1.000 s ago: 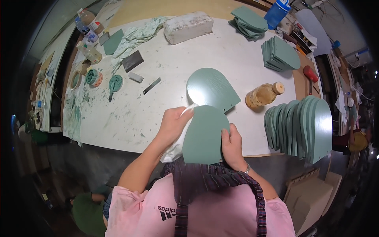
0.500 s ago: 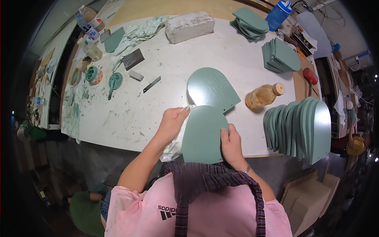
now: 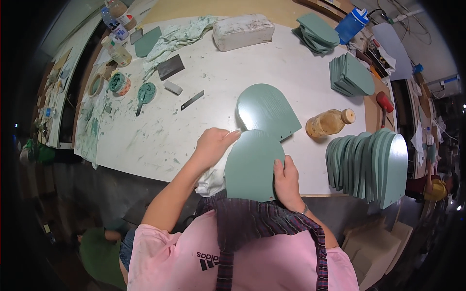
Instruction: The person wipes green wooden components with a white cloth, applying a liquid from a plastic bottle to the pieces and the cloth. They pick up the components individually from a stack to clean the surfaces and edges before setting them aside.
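Note:
A green round-topped panel [image 3: 255, 167] is held upright in front of my body, at the table's near edge. My right hand [image 3: 288, 180] grips its right edge, thumb on the face and fingers behind. At its upper left edge my left hand [image 3: 213, 148] is closed on a white cloth [image 3: 212, 178], which hangs down along the panel's left side. Just beyond lies another green panel [image 3: 268, 111] of the same shape, flat and shiny, partly hidden by the held one.
A row of green panels [image 3: 393, 169] stands at right, near a bottle of yellowish liquid [image 3: 325, 123]. Farther back are stacked panels [image 3: 352, 75] and a whitish block [image 3: 243, 32]. Leftward lie a blade [image 3: 192, 100], a dark sanding block [image 3: 171, 67] and a tub of green paste [image 3: 119, 83].
The view has shifted slightly, so the table's things appear farther right. Both hands keep their hold on the cloth and the panel, with the left hand slightly higher in view.

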Available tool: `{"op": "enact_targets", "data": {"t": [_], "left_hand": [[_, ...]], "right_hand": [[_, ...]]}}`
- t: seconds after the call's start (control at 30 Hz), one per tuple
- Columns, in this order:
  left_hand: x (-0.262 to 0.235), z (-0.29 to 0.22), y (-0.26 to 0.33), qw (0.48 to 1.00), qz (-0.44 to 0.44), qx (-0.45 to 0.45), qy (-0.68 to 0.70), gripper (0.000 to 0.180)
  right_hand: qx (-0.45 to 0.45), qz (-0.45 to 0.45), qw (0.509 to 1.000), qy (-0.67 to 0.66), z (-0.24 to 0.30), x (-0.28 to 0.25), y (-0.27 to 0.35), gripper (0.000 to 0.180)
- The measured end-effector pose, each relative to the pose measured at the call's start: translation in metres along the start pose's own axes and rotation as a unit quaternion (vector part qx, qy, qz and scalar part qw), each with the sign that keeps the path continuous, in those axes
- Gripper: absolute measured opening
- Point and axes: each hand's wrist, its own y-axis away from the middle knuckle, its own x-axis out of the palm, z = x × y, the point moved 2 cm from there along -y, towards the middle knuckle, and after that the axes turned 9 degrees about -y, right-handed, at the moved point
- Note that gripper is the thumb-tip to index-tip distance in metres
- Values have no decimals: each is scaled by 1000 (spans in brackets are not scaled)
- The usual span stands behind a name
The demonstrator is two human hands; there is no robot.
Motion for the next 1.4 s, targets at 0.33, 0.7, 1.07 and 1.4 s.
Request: {"op": "enact_targets", "data": {"t": [0.33,0.7,1.07,1.4], "left_hand": [[10,-93,-12,908,160,223,-317,29],[-32,-57,-21,997,-18,77,-20,28],[-28,-69,-9,988,99,111,-30,28],[-22,-65,-7,989,126,51,66,24]], "right_hand": [[-12,81,994,66,22,12,-2,26],[-31,75,991,104,33,7,-4,28],[-44,73,988,125,37,5,-2,28],[-39,73,989,126,39,4,0,28]]}}
